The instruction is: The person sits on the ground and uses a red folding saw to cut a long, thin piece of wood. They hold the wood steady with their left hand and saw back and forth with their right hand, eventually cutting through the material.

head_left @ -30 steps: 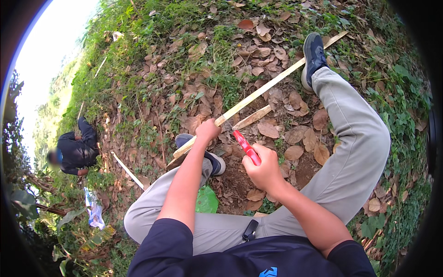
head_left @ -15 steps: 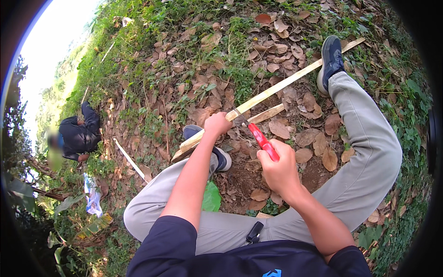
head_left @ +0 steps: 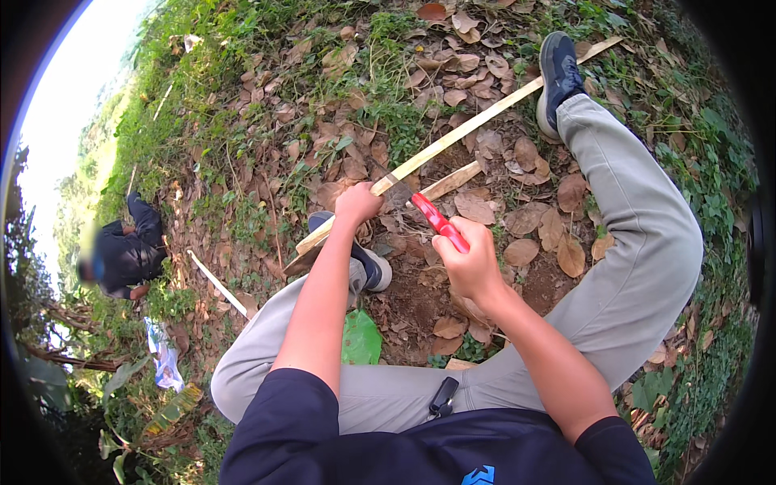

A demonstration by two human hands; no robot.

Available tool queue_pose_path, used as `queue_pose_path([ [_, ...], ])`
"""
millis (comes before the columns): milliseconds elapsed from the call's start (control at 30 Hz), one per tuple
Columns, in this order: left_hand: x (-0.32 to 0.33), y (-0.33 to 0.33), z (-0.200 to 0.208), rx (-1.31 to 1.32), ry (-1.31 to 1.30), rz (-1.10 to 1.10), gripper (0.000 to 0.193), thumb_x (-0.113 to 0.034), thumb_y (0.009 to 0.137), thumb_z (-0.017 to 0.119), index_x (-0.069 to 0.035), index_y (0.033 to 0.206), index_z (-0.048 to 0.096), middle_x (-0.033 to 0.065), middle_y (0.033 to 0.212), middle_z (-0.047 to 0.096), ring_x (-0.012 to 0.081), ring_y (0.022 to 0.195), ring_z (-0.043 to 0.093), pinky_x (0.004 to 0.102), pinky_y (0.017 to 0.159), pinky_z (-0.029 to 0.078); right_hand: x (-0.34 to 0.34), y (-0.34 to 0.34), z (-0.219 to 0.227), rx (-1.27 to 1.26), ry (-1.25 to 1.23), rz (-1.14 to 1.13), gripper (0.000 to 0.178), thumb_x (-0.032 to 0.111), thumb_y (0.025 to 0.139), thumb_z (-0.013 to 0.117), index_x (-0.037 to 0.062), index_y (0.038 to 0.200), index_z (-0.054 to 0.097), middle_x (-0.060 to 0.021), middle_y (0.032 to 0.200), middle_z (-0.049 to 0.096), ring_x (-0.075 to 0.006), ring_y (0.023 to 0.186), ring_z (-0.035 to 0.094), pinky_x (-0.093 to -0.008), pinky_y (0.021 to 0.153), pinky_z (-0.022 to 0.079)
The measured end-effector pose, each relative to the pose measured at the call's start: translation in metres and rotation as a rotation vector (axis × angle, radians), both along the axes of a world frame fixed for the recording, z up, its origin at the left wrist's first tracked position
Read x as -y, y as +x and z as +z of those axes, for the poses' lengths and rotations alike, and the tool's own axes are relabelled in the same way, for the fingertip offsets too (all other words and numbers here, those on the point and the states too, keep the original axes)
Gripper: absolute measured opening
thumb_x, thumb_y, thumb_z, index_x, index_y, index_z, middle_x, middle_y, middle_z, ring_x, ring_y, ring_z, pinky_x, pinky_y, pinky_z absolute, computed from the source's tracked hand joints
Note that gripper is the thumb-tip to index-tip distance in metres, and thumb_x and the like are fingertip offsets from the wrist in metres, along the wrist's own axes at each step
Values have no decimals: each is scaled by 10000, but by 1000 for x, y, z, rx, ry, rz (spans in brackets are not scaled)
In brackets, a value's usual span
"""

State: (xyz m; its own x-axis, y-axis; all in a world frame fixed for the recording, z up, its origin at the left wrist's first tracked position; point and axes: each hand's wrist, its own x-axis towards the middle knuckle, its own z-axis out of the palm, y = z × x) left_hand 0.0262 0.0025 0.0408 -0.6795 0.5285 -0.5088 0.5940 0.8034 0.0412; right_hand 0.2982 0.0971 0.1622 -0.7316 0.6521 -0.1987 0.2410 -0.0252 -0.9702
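Note:
A long pale wooden strip point(head_left: 477, 123) runs slantwise from near my left foot to beneath my right shoe point(head_left: 559, 81). My left hand point(head_left: 358, 202) is closed round its lower part. In my right hand point(head_left: 473, 263) is a hand saw point(head_left: 436, 218), gripped by its red handle. The thin dark blade lies across the strip just beyond my left hand, its tip showing on the far side. A shorter piece of wood point(head_left: 454, 179) sits under the strip, beside the blade.
Dry brown leaves point(head_left: 521, 252) and green plants cover the sloping ground. Another pale stick point(head_left: 217, 283) lies to the left. Farther left, a person in dark clothes point(head_left: 129, 255) is bent low near a plastic bag point(head_left: 164, 356). A large green leaf point(head_left: 360, 338) lies between my legs.
The saw and my right hand have shifted up and left, and the blade's tip now shows beyond the strip. My left hand keeps its hold; the whole view has shifted slightly.

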Motion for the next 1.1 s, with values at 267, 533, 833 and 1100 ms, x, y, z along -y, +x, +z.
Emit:
queue_pose_path([
  [267,6,4,5,25,38,13,400,-404,847,601,-170,1148,725,162,1128,726,359,1069,683,470,949,528,17,36,53,57,48,28,225,141,826,606,-21,702,510,-201,586,527,-357,517,552,-441,537,436],
  [533,5,8,17,110,18,52,424,-379,806,649,-179,1171,730,158,1134,730,336,1090,685,447,952,523,8,-3,-3,-21,28,-24,229,140,806,607,-27,688,503,-244,606,537,-450,584,559,-498,572,437],
  [833,-2,16,13,30,12,58,435,-392,824,605,-187,1189,723,152,1158,726,336,1099,683,448,967,525,-4,16,22,-17,51,68,234,129,824,621,-23,702,491,-210,590,514,-370,523,514,-453,548,419],
  [1100,17,8,13,105,40,100,443,-385,823,606,-200,1209,721,134,1193,719,318,1114,682,439,959,537,28,17,28,22,107,103,206,120,844,651,-3,748,515,-178,625,534,-309,539,528,-412,552,421],
])
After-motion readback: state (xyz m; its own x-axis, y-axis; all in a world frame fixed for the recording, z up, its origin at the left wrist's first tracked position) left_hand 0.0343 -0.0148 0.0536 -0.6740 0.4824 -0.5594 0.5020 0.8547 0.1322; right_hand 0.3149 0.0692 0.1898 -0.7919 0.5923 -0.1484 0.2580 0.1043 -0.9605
